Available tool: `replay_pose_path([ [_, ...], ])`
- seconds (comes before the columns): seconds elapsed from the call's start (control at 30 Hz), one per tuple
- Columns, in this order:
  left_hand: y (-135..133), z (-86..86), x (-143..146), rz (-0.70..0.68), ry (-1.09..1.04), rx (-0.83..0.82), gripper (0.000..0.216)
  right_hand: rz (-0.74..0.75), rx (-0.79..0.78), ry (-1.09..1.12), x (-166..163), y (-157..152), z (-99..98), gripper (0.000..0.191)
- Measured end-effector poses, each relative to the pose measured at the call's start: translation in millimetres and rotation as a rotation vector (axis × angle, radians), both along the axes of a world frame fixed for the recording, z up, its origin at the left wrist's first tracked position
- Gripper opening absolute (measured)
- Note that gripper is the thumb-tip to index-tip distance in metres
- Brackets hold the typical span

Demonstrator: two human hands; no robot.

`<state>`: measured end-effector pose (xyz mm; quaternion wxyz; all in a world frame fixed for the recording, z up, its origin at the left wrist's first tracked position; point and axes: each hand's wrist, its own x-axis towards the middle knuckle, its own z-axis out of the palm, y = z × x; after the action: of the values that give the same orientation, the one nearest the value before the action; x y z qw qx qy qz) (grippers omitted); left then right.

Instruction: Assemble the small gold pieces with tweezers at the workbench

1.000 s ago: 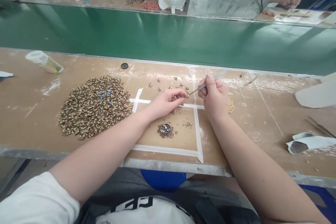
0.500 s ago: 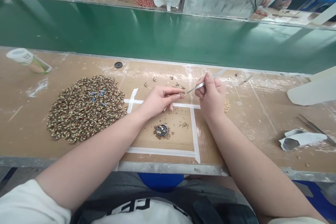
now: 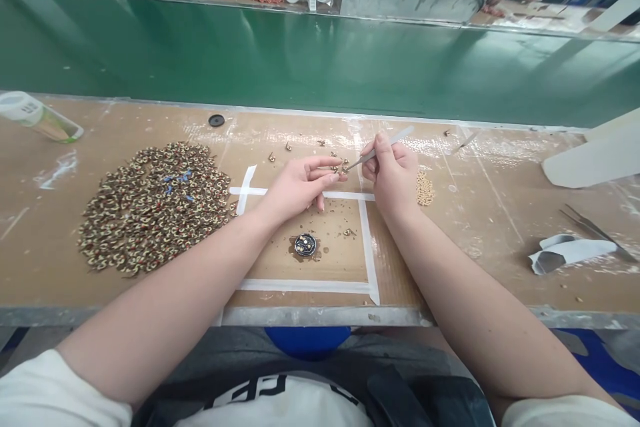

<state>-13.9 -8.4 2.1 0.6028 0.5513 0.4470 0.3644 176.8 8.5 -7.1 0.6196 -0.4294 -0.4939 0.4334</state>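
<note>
My right hand [image 3: 394, 170] is closed around metal tweezers [image 3: 371, 153], whose tip points down to the left. The tip meets the fingertips of my left hand [image 3: 307, 183]. There a small gold-coloured metal piece [image 3: 345, 170] seems to sit between thumb and fingers; its shape is too small to make out. Just behind the fingers lie several loose pieces of like colour. Nearer me is a small round black dish [image 3: 305, 245] with dark liquid and a few pale bits in it. A single small piece [image 3: 349, 232] lies to its right.
A wide pile of small dark-and-gold pieces [image 3: 155, 207] spreads on the left. Tiny beige beads [image 3: 425, 188] lie by my right wrist. White tape [image 3: 305, 286] marks the board. Other tweezers [image 3: 595, 227], a clear bottle [image 3: 40, 119] and a black cap [image 3: 216, 120] lie farther out.
The tweezers have turned, their back end now raised to the right and their tip closer to my left fingertips. The whole view has shifted slightly; more of the beige beads shows.
</note>
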Motion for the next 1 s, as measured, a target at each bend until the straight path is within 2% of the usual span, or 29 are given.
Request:
replay_pose_path([
  [0.43, 1.6, -0.3, -1.7, 0.006, 0.014, 0.021, 0.036, -0.012, -0.022, 0.087, -4.4, -0.6, 0.8, 0.054],
  [0.7, 1.9, -0.8, 1.6, 0.047, -0.067, 0.008, 0.03, -0.069, 0.03, -0.076, -5.8, -3.1, 1.1, 0.057],
  [1.0, 0.6, 2.3, 6.9, 0.112, -0.133, 0.02, 0.021, -0.145, 0.07, -0.116, -9.9, -8.1, 0.9, 0.059],
])
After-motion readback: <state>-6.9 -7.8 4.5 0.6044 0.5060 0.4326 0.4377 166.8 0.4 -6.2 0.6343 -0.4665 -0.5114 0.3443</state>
